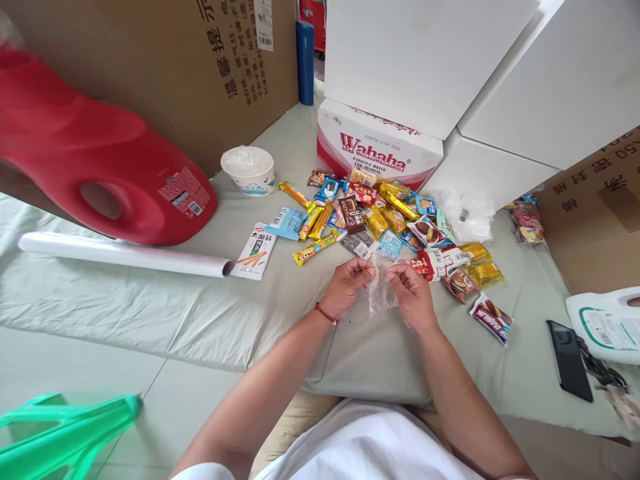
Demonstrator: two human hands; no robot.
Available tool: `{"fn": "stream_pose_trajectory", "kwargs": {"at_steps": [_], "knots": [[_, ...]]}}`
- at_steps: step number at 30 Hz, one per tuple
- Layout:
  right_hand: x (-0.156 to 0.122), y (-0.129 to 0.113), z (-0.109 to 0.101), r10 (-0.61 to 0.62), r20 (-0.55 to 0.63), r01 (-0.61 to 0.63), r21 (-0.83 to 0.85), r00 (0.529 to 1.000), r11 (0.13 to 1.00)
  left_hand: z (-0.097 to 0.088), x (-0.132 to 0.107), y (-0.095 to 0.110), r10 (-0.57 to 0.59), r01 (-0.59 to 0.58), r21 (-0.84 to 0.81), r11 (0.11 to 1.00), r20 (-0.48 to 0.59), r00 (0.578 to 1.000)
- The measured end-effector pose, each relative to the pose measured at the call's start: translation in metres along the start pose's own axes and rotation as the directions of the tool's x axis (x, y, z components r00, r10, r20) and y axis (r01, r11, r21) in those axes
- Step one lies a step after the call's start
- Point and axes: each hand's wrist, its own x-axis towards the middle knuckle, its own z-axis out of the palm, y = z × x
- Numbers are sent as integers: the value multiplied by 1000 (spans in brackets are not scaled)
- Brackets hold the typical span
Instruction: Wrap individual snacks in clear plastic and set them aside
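Between my two hands hangs a clear plastic bag [383, 293], thin and crinkled. My left hand [346, 288] pinches its left side, with a red string bracelet on that wrist. On the other side my right hand [411, 293] grips the bag near its top edge. Just beyond lies a spread of wrapped snacks, among them a brown cocoa packet [352, 213], a yellow stick packet [316, 249] and a light blue packet [287, 222]. A red and white packet [440, 263] touches the area behind my right hand. Nearer the right lies a purple and white packet [491, 319].
A paper bowl [249, 181] holding clear plastic stands behind the snacks, left of a Wahaha carton [375, 150]. More clear bags [465, 213] lie at right. A red jug [135, 153], plastic roll [125, 255], phone [570, 360] and white jug [607, 323] flank the cloth-covered surface.
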Motion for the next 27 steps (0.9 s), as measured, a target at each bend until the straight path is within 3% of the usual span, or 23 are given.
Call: {"fn": "stream_pose_trajectory", "kwargs": {"at_steps": [7,13,19,23,27], "knots": [[-2,-4,3,29,161,-16,-82,987,997,2,0,1,-19,19,-24,1000,6,1000],[0,-4,4,137,117,-147,80,984,986,4,-2,4,-65,69,-74,995,49,997],[3,-12,6,217,124,-232,129,968,964,6,-2,5,-113,126,-181,975,84,990],[3,-18,-1,130,56,-136,107,990,985,-2,1,8,-206,218,-333,918,70,976],[-3,-22,-28,-60,-36,59,-20,998,998,-11,5,13,-283,298,-446,844,102,954]]}}
